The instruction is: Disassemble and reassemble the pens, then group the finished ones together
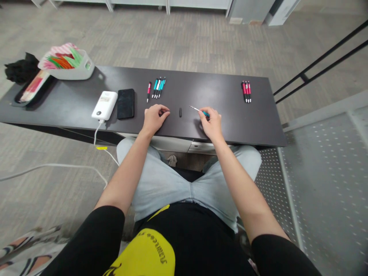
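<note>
My right hand point(211, 121) is closed around the blue barrel of a ballpoint pen point(206, 114), held just above the dark desk. The pen's thin refill point(194, 108) sticks out bare, pointing left. Between my hands lies a small black pen grip piece point(180, 112), touched by neither. My left hand point(155, 119) rests at the desk, its thumb and fingers drawn together; whatever they pinch, if anything, is too small to make out. Beyond it are a red pen point(148, 92) and several blue-and-black pens point(158, 88) in a row.
Three red pens point(246, 92) lie on the right of the desk point(201, 88). Left of my hands are a black phone point(125, 104) and a white power bank point(104, 105) with a cable. Farther left stand a white basket point(86, 69) and a dark tray point(43, 92).
</note>
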{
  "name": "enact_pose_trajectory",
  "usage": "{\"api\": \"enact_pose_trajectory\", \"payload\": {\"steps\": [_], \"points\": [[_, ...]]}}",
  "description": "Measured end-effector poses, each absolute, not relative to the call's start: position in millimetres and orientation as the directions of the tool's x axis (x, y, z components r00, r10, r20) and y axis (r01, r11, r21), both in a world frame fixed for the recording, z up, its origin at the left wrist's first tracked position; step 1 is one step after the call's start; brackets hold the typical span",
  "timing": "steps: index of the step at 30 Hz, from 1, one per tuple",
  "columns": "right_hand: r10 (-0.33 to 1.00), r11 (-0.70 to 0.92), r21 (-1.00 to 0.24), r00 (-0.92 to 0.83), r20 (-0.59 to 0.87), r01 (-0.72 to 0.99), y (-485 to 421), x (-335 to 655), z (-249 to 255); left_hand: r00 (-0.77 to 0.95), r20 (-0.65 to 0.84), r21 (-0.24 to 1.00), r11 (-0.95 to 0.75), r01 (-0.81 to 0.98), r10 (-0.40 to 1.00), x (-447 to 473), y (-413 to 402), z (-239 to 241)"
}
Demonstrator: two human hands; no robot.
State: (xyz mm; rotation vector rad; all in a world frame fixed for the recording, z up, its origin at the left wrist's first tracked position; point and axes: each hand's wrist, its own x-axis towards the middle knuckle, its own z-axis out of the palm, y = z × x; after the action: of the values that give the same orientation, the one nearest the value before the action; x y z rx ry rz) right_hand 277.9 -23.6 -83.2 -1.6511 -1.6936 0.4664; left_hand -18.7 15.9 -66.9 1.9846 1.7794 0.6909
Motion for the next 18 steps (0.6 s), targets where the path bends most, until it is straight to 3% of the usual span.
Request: {"api": "enact_pose_trajectory", "payload": {"steps": [9, 18], "points": [[0.971, 0.132, -0.657, 0.035, 0.235, 0.742, -21.0, 280.8, -90.4, 0.116, 0.193, 0.656, -0.216, 0.723, 0.974, 11.3, 29.7, -87.5], [0.966, 0.212, -0.634, -0.063, 0.250, 0.744, -23.6, 278.8, -85.1, 0.145, 0.418, 0.715, -0.423, 0.556, 0.897, 13.7, 9.3, -95.5]]}}
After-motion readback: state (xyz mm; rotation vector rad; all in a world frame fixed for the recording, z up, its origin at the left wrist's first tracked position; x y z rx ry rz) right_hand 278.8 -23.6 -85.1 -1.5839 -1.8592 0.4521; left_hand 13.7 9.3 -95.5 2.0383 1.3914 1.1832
